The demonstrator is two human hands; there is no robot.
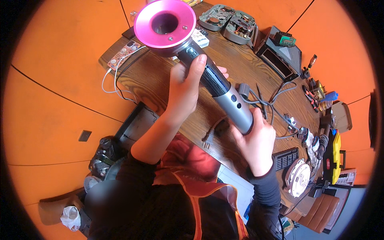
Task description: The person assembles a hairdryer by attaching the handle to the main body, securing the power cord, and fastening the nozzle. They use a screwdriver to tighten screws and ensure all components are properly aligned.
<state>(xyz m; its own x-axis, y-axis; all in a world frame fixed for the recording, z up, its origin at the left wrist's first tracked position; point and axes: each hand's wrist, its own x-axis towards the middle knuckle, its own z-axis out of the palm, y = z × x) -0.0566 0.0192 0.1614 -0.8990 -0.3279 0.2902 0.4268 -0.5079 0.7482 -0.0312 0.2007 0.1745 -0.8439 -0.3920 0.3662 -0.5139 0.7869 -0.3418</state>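
Note:
A hair dryer (pixel 206 74) with a pink ring-shaped head is held up at a slant above the wooden table, its head to the upper left. My left hand (pixel 185 82) is closed round the upper handle just below the head, thumb along the front. The silver-grey handle sleeve (pixel 232 106), with two dark buttons, sits low on the handle, so a dark inner core shows above it. Around the sleeve's bottom end my right hand (pixel 256 140) is closed. Two small screw-like spots show on the pink face. Under the dryer lies a grey cord with a plug (pixel 208 140).
On the wooden table (pixel 154 80) stand an opened grey case (pixel 240 30) with electronics inside, a black box-shaped device (pixel 278 60), and a phone (pixel 125 54) with cables. Pliers (pixel 310 98), a black vent grille (pixel 285 158) and a round white part (pixel 298 178) lie to the right.

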